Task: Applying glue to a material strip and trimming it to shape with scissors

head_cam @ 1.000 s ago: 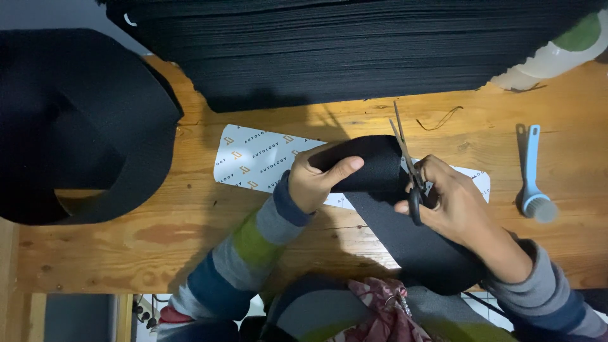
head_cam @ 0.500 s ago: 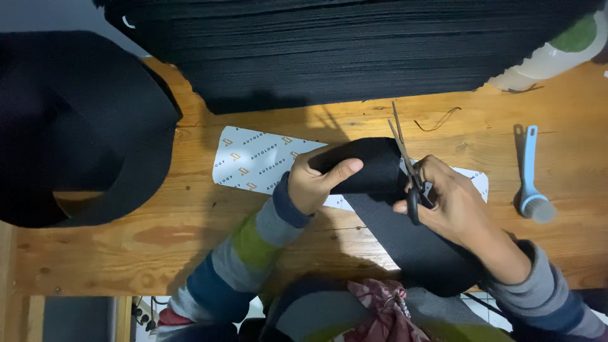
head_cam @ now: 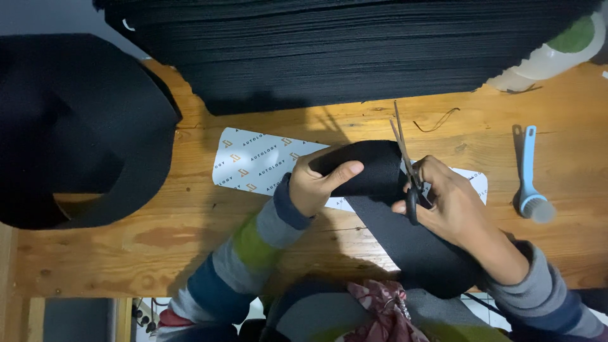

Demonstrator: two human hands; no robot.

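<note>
My left hand is closed on the folded end of the black strip, pinning it over the white patterned template. My right hand, just beside that fold, grips the scissors, blades parted at the strip's edge.

Both hands bare, left hand and right hand, no rings or watch showing; long knit sleeves in wide stripes of grey, navy, green and a bit of red, with navy ribbed cuffs.
</note>
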